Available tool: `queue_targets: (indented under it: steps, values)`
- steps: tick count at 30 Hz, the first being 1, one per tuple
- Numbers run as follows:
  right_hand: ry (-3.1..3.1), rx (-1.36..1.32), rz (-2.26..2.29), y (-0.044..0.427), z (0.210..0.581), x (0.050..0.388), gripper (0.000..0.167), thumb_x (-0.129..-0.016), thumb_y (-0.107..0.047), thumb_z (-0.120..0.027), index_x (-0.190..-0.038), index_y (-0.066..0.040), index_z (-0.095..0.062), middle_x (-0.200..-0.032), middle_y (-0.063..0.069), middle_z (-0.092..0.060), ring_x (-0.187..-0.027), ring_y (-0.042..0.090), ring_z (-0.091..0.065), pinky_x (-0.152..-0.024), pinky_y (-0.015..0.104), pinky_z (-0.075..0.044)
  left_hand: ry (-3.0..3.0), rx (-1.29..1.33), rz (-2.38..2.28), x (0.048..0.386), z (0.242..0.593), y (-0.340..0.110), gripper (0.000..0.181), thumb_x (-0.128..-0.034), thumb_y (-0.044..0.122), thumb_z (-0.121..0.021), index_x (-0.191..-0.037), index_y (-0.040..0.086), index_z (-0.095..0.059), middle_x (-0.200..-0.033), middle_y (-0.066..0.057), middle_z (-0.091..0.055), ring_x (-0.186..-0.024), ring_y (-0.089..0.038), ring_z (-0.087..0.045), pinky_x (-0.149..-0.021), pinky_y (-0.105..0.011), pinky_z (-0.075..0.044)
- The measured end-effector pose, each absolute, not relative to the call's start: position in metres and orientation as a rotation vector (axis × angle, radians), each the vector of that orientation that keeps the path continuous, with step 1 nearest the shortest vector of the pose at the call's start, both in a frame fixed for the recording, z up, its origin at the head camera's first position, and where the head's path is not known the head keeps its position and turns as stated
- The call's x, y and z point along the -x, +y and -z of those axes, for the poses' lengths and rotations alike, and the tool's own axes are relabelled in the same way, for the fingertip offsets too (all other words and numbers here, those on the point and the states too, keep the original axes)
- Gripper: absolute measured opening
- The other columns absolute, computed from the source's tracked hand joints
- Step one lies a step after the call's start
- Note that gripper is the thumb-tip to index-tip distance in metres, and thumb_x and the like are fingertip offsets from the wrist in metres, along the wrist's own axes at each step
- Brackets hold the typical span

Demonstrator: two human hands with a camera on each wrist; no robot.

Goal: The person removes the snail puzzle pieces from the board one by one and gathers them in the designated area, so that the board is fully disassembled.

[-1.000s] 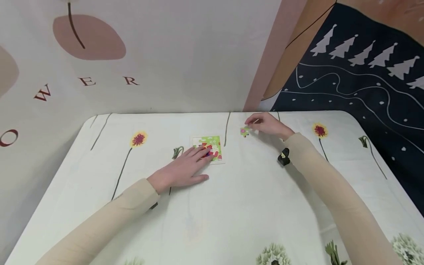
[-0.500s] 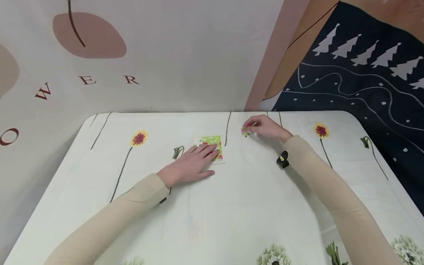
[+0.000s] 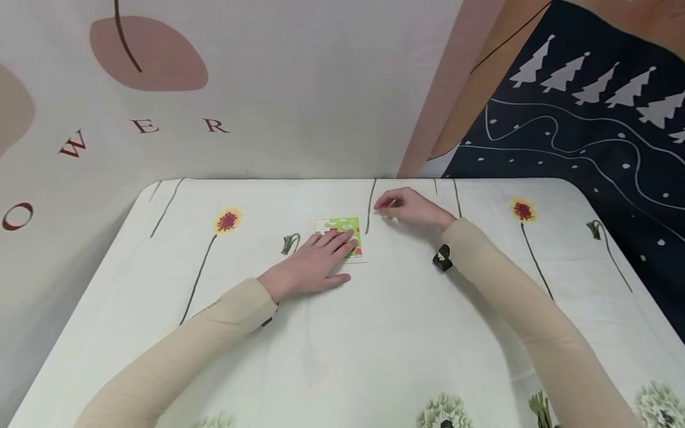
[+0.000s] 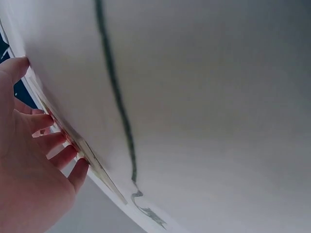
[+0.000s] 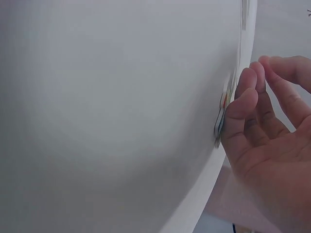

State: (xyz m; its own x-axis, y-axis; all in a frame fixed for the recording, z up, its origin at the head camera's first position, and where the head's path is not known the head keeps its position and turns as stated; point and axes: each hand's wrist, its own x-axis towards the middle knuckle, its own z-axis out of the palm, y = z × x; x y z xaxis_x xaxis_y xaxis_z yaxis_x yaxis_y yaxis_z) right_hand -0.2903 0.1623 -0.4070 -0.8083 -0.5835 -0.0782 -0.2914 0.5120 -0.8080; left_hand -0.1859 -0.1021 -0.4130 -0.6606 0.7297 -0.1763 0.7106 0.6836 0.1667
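White, flower-printed fabric tabletop (image 3: 369,345), bearing all that follows. Nearest: two long beige sleeves (image 3: 192,342), reaching forward from either side; small black wrist-worn device (image 3: 442,259) at the right cuff. Left hand (image 3: 313,261): palm down, fingers straight and spread, resting on the board, grasping nothing. Flat, square, pale-bordered puzzle board (image 3: 346,223), printed green, red and white: lying on the tabletop beneath those fingers, its upper left showing white, perhaps an unfilled portion. Right hand (image 3: 407,206): right of the board and apart from it, fingers curled, seemingly about a small, thin, multicoloured puzzle piece (image 5: 219,124), seen edge-on close to the tabletop; firmness of hold cannot be told. Step, as judged: steadying the board with one hand while the other manages the piece. Best handling: left palm light, just enough to stop the board skating, fingers clear of the white patch; piece pinched by its edges, kept low and level, tabs turned to suit before any pressing, since something so thin could flip or catch. Farthest: pale fabric backdrop (image 3: 299,119) with dark-red lettering; navy panel (image 3: 583,160) with white trees, to its right.
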Motion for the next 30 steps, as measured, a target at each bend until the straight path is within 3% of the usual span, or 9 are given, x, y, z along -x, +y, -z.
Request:
queue_targets:
  steps: [8,17,23,30]
  values:
    - [2.398,0.751,1.182,0.148,0.409,0.291,0.019,-0.095,-0.005,-0.059,-0.111,0.001,-0.068,-0.104,0.010,-0.067,-0.086,0.020,-0.058,-0.069,0.028,-0.046,2.660,-1.144,-0.121,0.186,0.413,-0.099,0.076,-0.0962,0.051,-0.049,-0.154,0.010,-0.022,-0.160,-0.009,-0.016,-0.144,-0.031,-0.014,-0.110,-0.052,-0.017]
    - [2.378,0.769,1.211,0.140,0.404,0.289,0.019,-0.094,-0.004,-0.059,-0.110,0.003,-0.067,-0.106,0.015,-0.065,-0.089,0.025,-0.059,-0.069,0.029,-0.045,2.669,-1.164,-0.124,0.186,0.412,-0.102,0.077,-0.0940,0.052,-0.052,-0.153,0.009,-0.026,-0.159,-0.009,-0.020,-0.143,-0.032,-0.019,-0.109,-0.052,-0.021]
    - [2.390,0.744,1.143,0.134,0.404,0.286,0.019,-0.094,-0.006,-0.060,-0.110,-0.001,-0.069,-0.109,0.010,-0.065,-0.098,0.024,-0.058,-0.070,0.029,-0.047,2.667,-1.183,-0.095,0.184,0.412,-0.101,0.075,-0.0936,0.052,-0.052,-0.152,0.011,-0.030,-0.156,-0.008,-0.027,-0.141,-0.032,-0.023,-0.107,-0.052,-0.025]
    - [2.389,0.810,1.118,0.124,0.404,0.284,0.018,-0.094,-0.009,-0.062,-0.110,-0.004,-0.070,-0.105,0.005,-0.067,-0.096,0.021,-0.059,-0.067,0.031,-0.048,2.679,-1.219,-0.086,0.182,0.412,-0.099,0.073,-0.0935,0.051,-0.053,-0.151,0.010,-0.033,-0.155,-0.008,-0.030,-0.140,-0.032,-0.025,-0.105,-0.052,-0.027]
